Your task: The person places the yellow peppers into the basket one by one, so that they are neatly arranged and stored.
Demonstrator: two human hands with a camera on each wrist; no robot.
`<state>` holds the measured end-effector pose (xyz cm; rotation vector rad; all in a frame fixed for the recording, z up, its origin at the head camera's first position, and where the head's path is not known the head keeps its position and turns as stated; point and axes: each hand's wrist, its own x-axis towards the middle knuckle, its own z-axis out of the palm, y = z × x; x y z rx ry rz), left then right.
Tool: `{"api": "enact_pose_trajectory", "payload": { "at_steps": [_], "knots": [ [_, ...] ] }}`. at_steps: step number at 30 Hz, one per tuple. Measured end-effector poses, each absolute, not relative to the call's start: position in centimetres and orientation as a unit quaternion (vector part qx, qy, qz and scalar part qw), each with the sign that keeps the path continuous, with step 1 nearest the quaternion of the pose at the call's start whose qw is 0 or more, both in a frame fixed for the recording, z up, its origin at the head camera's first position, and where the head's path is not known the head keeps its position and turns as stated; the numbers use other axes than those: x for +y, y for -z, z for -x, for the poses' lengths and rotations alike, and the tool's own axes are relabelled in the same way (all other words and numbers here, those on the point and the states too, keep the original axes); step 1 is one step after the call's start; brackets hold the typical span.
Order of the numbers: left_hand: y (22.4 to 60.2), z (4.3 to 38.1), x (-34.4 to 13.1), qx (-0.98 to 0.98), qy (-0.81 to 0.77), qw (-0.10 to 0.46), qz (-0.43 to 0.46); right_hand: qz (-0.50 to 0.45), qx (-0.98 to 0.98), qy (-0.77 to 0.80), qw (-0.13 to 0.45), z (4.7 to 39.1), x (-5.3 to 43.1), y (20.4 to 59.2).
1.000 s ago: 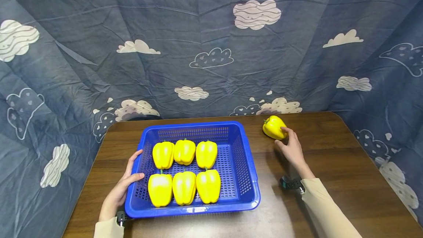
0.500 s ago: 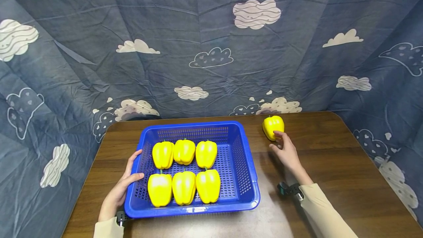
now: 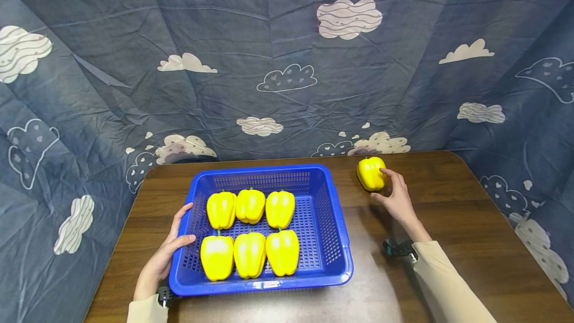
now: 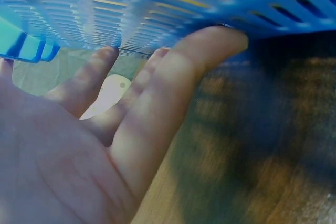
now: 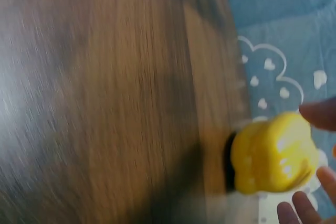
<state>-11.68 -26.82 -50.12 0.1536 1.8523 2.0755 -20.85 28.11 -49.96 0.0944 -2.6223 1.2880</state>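
A blue plastic basket (image 3: 332, 213) holds several yellow bell peppers (image 3: 282, 253) in two rows. At its left side, my left hand (image 3: 163, 255) grips the rim, thumb over the top edge. The left wrist view shows the fingers (image 4: 152, 114) against the slotted outer wall. One more yellow bell pepper (image 3: 371, 173) rests on the table near the back edge, right of the basket. My right hand (image 3: 399, 203) is at its right side, fingers spread and loosely bent, the index fingertip at the pepper. In the right wrist view the pepper (image 5: 275, 156) appears beside the fingers.
The brown wooden table (image 3: 466, 223) extends right of the basket and in front of it. A dark blue curtain (image 3: 287, 39) with printed clouds hangs right behind the table's back edge and along both sides.
The loose pepper has turned, its stem swinging from left to the back. My right hand shifted left, then back right, around it. Left hand and basket are still.
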Motion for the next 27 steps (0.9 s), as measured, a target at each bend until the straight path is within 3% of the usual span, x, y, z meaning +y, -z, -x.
{"api": "enact_pose_trajectory", "payload": {
  "at_steps": [14, 27],
  "knots": [
    [50.1, 11.7, -26.8, 0.656, -0.733, 0.174, -0.049, -0.073, -0.904, -0.419, 0.047, 24.0, 30.3, 50.5],
    [50.1, 11.7, -26.8, 0.656, -0.732, 0.178, -0.041, -0.071, -0.911, -0.405, 0.027, 25.6, 30.3, 51.1]
  ]
}}
